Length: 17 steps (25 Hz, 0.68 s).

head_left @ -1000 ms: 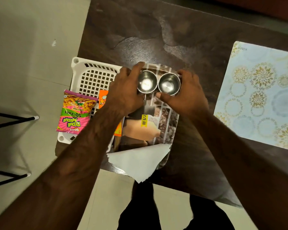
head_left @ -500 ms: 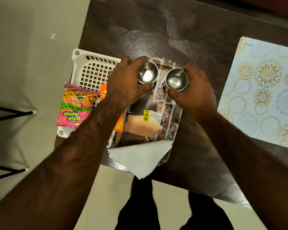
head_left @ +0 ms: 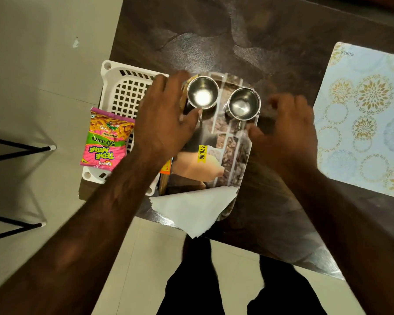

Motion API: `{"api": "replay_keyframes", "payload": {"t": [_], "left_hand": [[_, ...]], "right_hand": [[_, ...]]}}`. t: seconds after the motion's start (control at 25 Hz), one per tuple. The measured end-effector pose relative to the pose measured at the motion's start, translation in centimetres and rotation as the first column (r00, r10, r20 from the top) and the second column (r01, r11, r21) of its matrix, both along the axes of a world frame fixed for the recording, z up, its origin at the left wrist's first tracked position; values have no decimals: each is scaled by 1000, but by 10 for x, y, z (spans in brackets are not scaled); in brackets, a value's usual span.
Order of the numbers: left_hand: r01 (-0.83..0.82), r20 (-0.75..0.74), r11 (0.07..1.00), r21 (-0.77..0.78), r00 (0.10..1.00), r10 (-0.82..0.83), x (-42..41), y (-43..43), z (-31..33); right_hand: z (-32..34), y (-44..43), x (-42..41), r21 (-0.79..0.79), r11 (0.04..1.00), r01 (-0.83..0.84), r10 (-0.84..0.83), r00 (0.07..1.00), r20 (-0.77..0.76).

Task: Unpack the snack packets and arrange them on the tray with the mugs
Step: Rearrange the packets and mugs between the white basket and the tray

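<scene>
A picture-printed tray lies on the dark table. Two steel mugs stand apart at its far end. My left hand grips the left mug, thumb at its near side and fingers at its left. The right mug stands free. My right hand hovers just right of it with its fingers spread and holds nothing. A pink and green snack packet lies on the white basket left of the tray. An orange packet shows partly under my left forearm.
A folded white napkin hangs over the tray's near end and the table's front edge. A flowered placemat lies at the right. Bare dark table stretches beyond the tray. Black stool legs stand on the floor at the left.
The two mugs, held side by side before, now stand apart on the tray. My right hand has let go of the right mug and drawn off to the right.
</scene>
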<state>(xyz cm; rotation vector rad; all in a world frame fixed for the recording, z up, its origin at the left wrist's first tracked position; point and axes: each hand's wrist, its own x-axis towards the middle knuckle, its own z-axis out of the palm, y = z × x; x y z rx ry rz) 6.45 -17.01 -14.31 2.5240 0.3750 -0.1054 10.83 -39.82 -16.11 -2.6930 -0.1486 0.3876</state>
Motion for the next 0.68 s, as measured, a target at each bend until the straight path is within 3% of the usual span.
{"api": "replay_keyframes", "payload": {"t": [0.08,0.16,0.28,0.36,0.44,0.56,0.68], "left_hand": [[33,-31,999,-33,999,-34,-41,4,6],[112,-189,992,-59,975,-121,-89,-1,9],[197,-368,974,-112,903,-225,-151,-16,4],[176,-406,978,-115,890,-208,-170,-22,-6],[90,-402,989,-117,906,-130,-176,-24,-14],[32,-372,990,-138,924,-82,-178,-30,-21],[-141,-334,979,-147,939,85,-185,-34,-20]], "right_hand": [[-1,-14,-22,47,996,-78,80,996,-48],[-3,-17,-51,150,971,-184,214,952,-220],[-7,3,-97,284,878,-385,472,795,-382],[-16,23,-115,239,797,-555,600,675,-429],[-23,39,-119,143,733,-665,659,641,-395],[-33,47,-119,62,717,-694,658,645,-390],[-42,37,-117,199,803,-561,572,633,-521]]}}
